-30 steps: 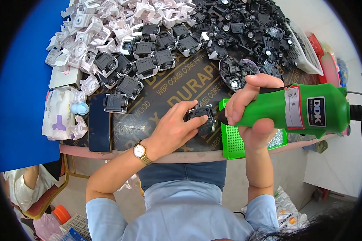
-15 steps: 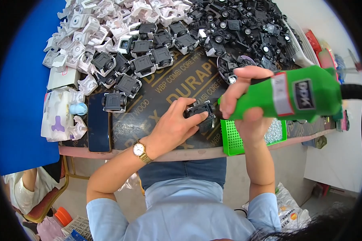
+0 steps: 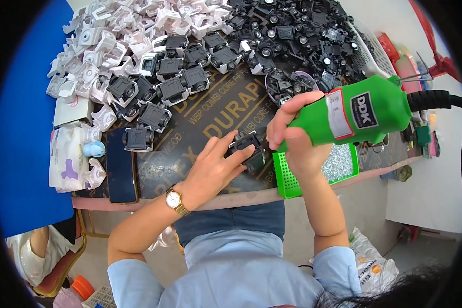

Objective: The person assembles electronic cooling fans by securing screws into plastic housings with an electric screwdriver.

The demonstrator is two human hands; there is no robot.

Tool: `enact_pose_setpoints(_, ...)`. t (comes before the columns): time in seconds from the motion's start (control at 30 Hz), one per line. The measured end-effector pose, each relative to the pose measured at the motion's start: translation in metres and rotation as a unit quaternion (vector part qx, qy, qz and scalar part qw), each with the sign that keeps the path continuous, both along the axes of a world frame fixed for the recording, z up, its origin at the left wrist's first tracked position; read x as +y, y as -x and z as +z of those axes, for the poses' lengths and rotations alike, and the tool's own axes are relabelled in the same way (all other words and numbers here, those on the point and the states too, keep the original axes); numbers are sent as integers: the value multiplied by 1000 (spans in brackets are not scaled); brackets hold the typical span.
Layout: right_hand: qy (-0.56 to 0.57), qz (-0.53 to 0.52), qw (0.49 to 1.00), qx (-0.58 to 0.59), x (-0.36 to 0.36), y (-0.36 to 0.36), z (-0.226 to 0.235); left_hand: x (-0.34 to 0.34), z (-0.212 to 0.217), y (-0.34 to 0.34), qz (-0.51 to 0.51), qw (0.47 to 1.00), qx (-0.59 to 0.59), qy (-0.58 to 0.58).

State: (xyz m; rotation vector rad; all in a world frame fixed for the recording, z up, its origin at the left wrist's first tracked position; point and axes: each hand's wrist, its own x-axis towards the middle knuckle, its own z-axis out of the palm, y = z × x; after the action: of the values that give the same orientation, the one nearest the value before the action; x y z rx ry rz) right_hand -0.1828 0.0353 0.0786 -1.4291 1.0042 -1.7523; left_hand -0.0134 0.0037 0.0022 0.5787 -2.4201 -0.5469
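Note:
My left hand (image 3: pixel 213 167) grips a small black plastic housing (image 3: pixel 247 149) on the tabletop, thumb and fingers pressed round its sides. A green power screwdriver (image 3: pixel 362 110) lies in my right hand (image 3: pixel 299 136), fingers wrapped round its front end. The tool slants down to the left, with its tip close beside the housing; whether the two touch I cannot tell. Just under my right wrist is a green tray (image 3: pixel 287 179) with small silvery screws (image 3: pixel 338 163). Left of my left hand stand several black housings (image 3: pixel 154 116) with white brackets attached.
White plastic brackets (image 3: pixel 138 38) are heaped at the back left, black parts (image 3: pixel 292 31) at the back right. A white basket (image 3: pixel 363 59) stands beyond. A phone (image 3: pixel 121 172) and a white packet (image 3: pixel 66 159) lie at left. The screwdriver's black cable (image 3: pixel 428 100) runs right.
The whole view has shifted slightly, so the table things appear further left. The screwdriver, blurred before, looks steadier and its cable end shows more. Both hands keep their holds.

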Motion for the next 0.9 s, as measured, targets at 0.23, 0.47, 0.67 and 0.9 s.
enact_pose_setpoints(0.23, -53, -55, 997, 11, -6, -6, 9, 1, 3, 1, 6, 1000, -2, 7)
enact_pose_setpoints(0.47, 52, 47, 998, 5, 1, 7, 23, 3, 0, -1, 7, 997, 6, -73)
enact_pose_setpoints(0.67, 47, 55, 994, -77, 8, -3, 30, -3, -3, 2, -8, 995, 52, -81)
enact_pose_setpoints(0.9, 46, 130, 990, 37, -3, -12, 22, -4, -7, 3, -11, 993, 63, -95)
